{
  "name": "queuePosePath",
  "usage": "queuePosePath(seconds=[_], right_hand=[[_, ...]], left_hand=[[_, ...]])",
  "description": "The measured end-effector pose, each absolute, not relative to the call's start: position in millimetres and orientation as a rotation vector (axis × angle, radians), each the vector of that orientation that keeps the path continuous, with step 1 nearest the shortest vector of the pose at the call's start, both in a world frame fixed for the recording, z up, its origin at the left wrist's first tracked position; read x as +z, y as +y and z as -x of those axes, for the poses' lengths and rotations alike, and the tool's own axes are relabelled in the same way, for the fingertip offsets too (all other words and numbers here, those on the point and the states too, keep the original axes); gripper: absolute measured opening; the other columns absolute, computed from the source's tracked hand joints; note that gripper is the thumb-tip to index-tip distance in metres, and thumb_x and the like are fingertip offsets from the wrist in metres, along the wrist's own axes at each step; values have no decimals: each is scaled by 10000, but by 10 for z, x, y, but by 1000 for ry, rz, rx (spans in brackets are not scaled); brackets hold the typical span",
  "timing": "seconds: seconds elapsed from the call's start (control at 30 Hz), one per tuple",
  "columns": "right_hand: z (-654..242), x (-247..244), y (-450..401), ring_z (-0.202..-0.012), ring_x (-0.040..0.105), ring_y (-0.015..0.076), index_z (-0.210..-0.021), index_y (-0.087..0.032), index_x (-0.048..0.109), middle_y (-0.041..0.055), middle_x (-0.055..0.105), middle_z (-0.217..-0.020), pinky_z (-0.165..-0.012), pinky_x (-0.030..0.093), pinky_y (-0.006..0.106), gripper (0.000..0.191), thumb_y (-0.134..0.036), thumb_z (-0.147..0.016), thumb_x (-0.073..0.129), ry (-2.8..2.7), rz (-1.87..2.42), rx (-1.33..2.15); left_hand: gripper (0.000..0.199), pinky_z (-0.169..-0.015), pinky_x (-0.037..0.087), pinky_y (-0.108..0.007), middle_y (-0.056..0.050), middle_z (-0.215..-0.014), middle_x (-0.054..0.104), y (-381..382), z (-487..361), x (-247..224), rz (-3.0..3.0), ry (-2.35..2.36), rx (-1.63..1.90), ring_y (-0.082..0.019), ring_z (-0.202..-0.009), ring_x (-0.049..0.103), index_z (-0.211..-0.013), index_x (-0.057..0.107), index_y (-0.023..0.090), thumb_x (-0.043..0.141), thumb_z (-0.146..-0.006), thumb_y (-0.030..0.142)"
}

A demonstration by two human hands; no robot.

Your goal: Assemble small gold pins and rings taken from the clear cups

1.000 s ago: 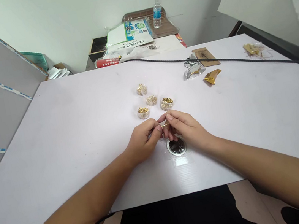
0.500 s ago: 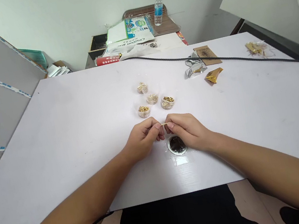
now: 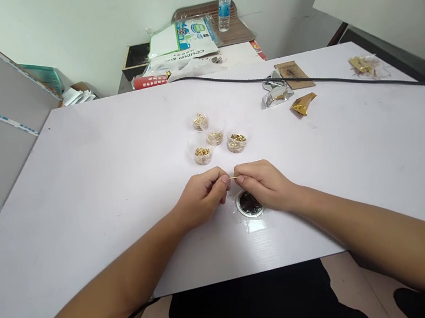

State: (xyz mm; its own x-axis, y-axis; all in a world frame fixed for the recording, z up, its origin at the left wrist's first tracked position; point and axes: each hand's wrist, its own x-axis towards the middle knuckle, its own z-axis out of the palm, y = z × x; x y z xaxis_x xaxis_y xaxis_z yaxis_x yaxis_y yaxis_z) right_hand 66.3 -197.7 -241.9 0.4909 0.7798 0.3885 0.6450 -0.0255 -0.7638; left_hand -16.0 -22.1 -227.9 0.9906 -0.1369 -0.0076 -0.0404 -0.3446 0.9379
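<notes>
A thin gold-coloured pin spans the small gap between my two hands. My left hand pinches one end between thumb and forefinger, and the other end sits in the pinch of my right hand. Just below the hands lies a round dark disc with a pale rim, partly covered by my right hand. Beyond the fingers stand small clear cups of gold pieces: a left one, a right one, a middle one and a far one.
A black cable runs across the back of the white table. Near it lie a gold foil wrapper, a silver packet, a brown card and a plastic bag. A water bottle stands behind.
The view has shifted slightly, so the table and cups sit a little higher in the picture. Both hands keep the same pinch on the pin.
</notes>
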Motion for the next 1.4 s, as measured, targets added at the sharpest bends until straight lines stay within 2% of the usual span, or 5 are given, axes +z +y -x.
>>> queuePosePath(seconds=[0.3, 0.47, 0.77, 1.1, 1.4], right_hand=[[-661, -2439, -1972, -482, 305, 93, -636, -200, 303, -41, 303, -540, -484, 274, 228, 257, -170, -882, 375, -1211, 1727, 167], [-652, -2440, -1964, -480, 292, 92, -631, -207, 286, -43, 296, -536, -477, 260, 235, 264, -188, -877, 377, -1189, 1745, 187], [-626, -2447, -1955, -493, 291, 99, -632, -217, 293, -45, 292, -544, -476, 258, 252, 270, -258, -889, 364, -1069, 1799, 373], [-564, -2472, -1928, -540, 345, 116, -666, -212, 372, -34, 361, -581, -526, 305, 270, 281, -300, -932, 355, -891, 1708, 407], [-567, -2470, -1924, -546, 343, 118, -669, -210, 362, -31, 358, -586, -531, 303, 268, 287, -304, -939, 352, -887, 1715, 406]], left_hand=[[256, -580, 419, -210, 8, -647, 577, -192, 163, -2271, -1979, -162, -68, -86, -600, 512, -741, 541, 141, 441, -929, 285], [221, -503, 350, -198, 21, -617, 562, -210, 146, -2267, -2033, -137, -57, -68, -520, 418, -729, 530, 143, 467, -890, 280], [228, -479, 281, -205, 59, -564, 403, -214, 160, -2296, -2000, -69, -83, -61, -491, 314, -753, 490, 156, 463, -904, 324], [246, -567, 367, -211, 30, -623, 515, -265, 162, -2293, -1884, -35, -29, -80, -576, 440, -779, 536, 146, 460, -929, 326], [228, -549, 356, -216, 27, -620, 519, -262, 168, -2284, -1985, -55, 11, -85, -556, 429, -773, 544, 151, 466, -911, 315]])
